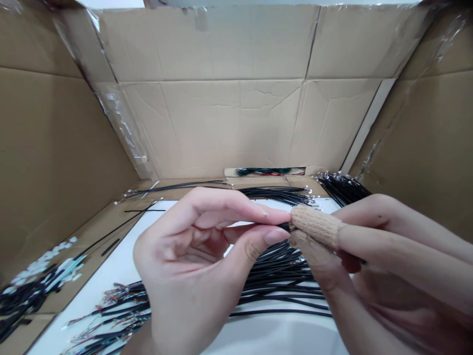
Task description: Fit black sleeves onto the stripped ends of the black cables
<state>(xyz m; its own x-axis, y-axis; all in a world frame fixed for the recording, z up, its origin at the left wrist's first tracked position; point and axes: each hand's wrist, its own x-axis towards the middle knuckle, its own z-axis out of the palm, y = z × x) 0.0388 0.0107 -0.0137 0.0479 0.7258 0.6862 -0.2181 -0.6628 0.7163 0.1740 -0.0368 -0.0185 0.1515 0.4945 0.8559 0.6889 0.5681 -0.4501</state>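
Observation:
In the middle of the head view, my left hand [192, 266] pinches a short visible bit of black cable [284, 226] between thumb and forefinger. My right hand [380, 256], with beige textured covers on its thumb and forefinger, is closed on the same cable right beside the left fingertips. A tiny gold-coloured spot shows where the two grips meet; most of the cable is hidden by the fingers. Below and behind both hands lies a pile of black cables [277, 276], with thin coloured wires [111, 323] bared at the left ends.
The pile rests on a white board [273, 337]. More cable bundles lie at the back [277, 194] and back right [343, 190]. At the left are cables with white connectors [48, 268]. Cardboard walls [221, 123] enclose the back and sides, with a slot [266, 171] low in the rear one.

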